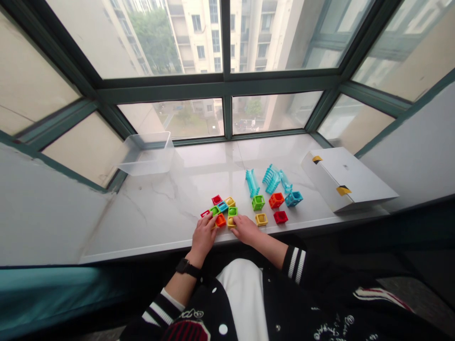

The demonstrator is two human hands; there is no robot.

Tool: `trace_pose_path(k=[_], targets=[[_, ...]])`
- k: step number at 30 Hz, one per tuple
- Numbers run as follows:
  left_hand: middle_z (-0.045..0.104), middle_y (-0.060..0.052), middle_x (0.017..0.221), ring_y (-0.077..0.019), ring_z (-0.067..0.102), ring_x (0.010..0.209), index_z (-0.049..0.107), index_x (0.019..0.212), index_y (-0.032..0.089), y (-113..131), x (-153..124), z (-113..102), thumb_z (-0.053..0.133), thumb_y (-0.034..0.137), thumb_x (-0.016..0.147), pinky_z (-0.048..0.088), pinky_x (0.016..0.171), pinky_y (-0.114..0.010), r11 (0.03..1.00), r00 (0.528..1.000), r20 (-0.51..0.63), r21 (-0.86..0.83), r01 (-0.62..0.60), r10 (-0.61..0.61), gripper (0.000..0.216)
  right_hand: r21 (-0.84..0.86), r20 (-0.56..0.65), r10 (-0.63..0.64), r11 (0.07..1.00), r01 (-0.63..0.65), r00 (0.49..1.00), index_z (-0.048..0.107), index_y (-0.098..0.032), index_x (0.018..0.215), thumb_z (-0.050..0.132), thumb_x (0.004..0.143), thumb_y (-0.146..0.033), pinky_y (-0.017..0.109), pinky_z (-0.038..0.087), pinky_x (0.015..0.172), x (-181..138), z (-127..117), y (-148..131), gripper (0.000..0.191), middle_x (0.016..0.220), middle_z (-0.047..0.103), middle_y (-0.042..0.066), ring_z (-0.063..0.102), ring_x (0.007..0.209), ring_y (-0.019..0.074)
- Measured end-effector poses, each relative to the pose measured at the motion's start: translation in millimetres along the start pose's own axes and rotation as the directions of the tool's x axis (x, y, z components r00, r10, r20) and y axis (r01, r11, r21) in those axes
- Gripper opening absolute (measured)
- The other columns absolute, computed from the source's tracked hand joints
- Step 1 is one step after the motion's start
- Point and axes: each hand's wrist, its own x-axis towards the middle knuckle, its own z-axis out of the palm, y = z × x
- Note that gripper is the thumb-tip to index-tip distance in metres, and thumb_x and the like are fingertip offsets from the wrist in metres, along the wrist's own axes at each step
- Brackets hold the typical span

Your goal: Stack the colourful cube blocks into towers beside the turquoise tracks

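My left hand (204, 235) rests on the near left edge of a cluster of small colored toy blocks, its fingers closed on them. Under and beside its fingers are a green block (214, 210), a red block (204, 213) and an orange block (221, 219). The fingers of my right hand (246, 229) are closed against a yellow block (232, 221), which touches a green block (232, 211) behind it. A blue block (222, 206), a second yellow block (230, 201) and another red block (216, 200) sit at the cluster's back. Whether all are joined, I cannot tell.
Loose blocks stand to the right, among them a green block (258, 202), an orange block (276, 200) and a blue block (293, 199). Behind them lie clear blue track pieces (272, 178). A transparent bin (149, 158) and a white box (351, 177) flank the marble sill (149, 213).
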Motion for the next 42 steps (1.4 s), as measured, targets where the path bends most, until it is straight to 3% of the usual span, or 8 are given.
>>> trace_pose_path(k=[13,20,24,28,32,35,38,42], targets=[[0.06,-0.01,0.154,-0.0337,0.054,0.14,0.065,0.146,0.027,2,1,0,0.061,0.025,0.099,0.049,0.118,-0.052,0.999,1.0,-0.024,-0.038,0.012,-0.013,0.047,0.083,-0.022,-0.123,0.989,0.125,0.992,0.065,-0.02,0.091,0.086,0.084,-0.039,0.034,0.05,0.083,0,-3,-10,0.029,0.099,0.069,0.008,0.065,0.095,0.0252],[0.062,-0.012,0.152,-0.0338,0.058,0.135,0.066,0.144,0.025,9,2,-4,0.061,0.031,0.1,0.049,0.118,-0.053,0.999,0.999,-0.012,-0.023,0.029,-0.03,0.045,0.341,-0.09,-0.263,0.898,0.278,0.961,0.058,-0.022,0.082,0.079,0.075,-0.02,0.028,0.046,0.074,-5,-4,-14,0.023,0.087,0.061,0.0,0.056,0.078,0.016],[0.061,-0.013,0.153,-0.0341,0.057,0.138,0.063,0.146,0.022,9,3,-6,0.059,0.028,0.099,0.048,0.119,-0.055,0.998,1.0,-0.005,-0.05,0.03,-0.03,0.048,0.645,-0.117,-0.175,0.735,0.208,0.978,0.054,-0.023,0.086,0.075,0.08,-0.026,0.028,0.049,0.072,-7,-15,-11,0.022,0.086,0.058,-0.002,0.057,0.076,0.0148],[0.059,-0.013,0.155,-0.0345,0.05,0.147,0.061,0.146,0.023,9,2,-9,0.061,0.024,0.096,0.043,0.123,-0.058,0.996,1.0,-0.013,-0.085,-0.009,0.007,0.05,0.872,-0.112,-0.055,0.473,0.124,0.992,0.054,-0.024,0.094,0.077,0.085,-0.041,0.029,0.05,0.073,-10,-28,-2,0.03,0.09,0.059,-0.003,0.057,0.076,0.0143],[0.056,-0.015,0.156,-0.0369,0.048,0.148,0.063,0.142,0.024,17,0,-21,0.065,0.026,0.095,0.042,0.123,-0.063,0.995,0.997,-0.078,-0.099,-0.028,0.02,0.047,0.982,-0.108,0.021,0.159,0.103,0.994,0.056,-0.025,0.101,0.086,0.081,-0.049,0.031,0.053,0.079,-15,-37,12,0.043,0.097,0.064,-0.001,0.063,0.086,0.0169],[0.058,-0.014,0.152,-0.035,0.051,0.144,0.065,0.14,0.026,34,3,-39,0.065,0.033,0.099,0.043,0.122,-0.061,0.98,0.992,-0.115,-0.19,-0.066,0.045,0.042,0.996,-0.075,0.068,0.051,0.072,0.995,0.058,-0.027,0.11,0.085,0.081,-0.05,0.034,0.056,0.083,-22,-42,19,0.046,0.105,0.069,0.002,0.068,0.094,0.0194],[0.062,-0.011,0.147,-0.0314,0.055,0.141,0.062,0.143,0.029,57,9,-54,0.063,0.038,0.102,0.045,0.122,-0.055,0.929,0.996,-0.069,-0.361,-0.084,0.064,0.042,0.984,-0.123,0.058,0.139,0.114,0.991,0.059,-0.028,0.118,0.082,0.085,-0.048,0.036,0.059,0.087,-30,-47,19,0.045,0.111,0.072,0.004,0.071,0.101,0.0212],[0.064,-0.013,0.144,-0.0306,0.066,0.127,0.06,0.142,0.027,87,13,-54,0.066,0.048,0.099,0.056,0.109,-0.049,0.752,0.996,0.063,-0.653,0.09,-0.065,0.048,0.792,-0.334,0.014,0.547,0.273,0.942,0.062,-0.027,0.122,0.078,0.087,-0.039,0.038,0.06,0.09,-40,-52,10,0.04,0.12,0.071,0.007,0.07,0.11,0.0236]])
